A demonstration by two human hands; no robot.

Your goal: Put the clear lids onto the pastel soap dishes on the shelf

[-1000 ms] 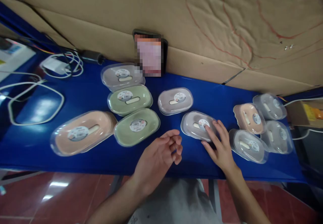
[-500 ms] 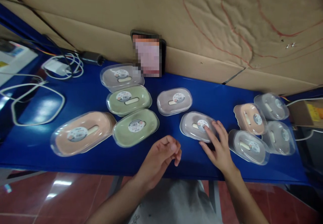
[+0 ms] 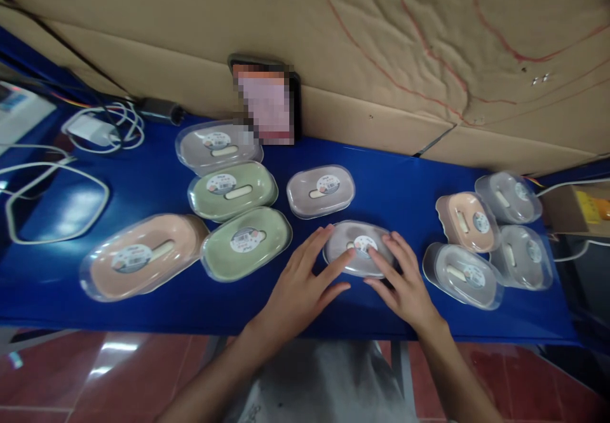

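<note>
A grey oval soap box with a clear lid and round label [image 3: 353, 234] lies on the blue table [image 3: 405, 185] near its front edge. My left hand [image 3: 300, 289] rests its spread fingers on the box's left end. My right hand [image 3: 405, 283] lays its fingers on the box's right end and lid. Neither hand has lifted it. A second grey box [image 3: 321, 190] sits just behind it.
Left of centre lie two green boxes [image 3: 232, 189] [image 3: 246, 242], a large peach one [image 3: 140, 263] and a grey one [image 3: 216, 145]. A peach box [image 3: 469, 221] and three clear grey ones [image 3: 464, 275] cluster at right. A phone [image 3: 267, 102] leans on the cardboard wall [image 3: 429, 42]. Cables and a charger [image 3: 95, 129] lie far left.
My left hand has uncurled and moved forward onto the left end of the grey box. My right hand stays on the box. The view has shifted slightly to the right.
</note>
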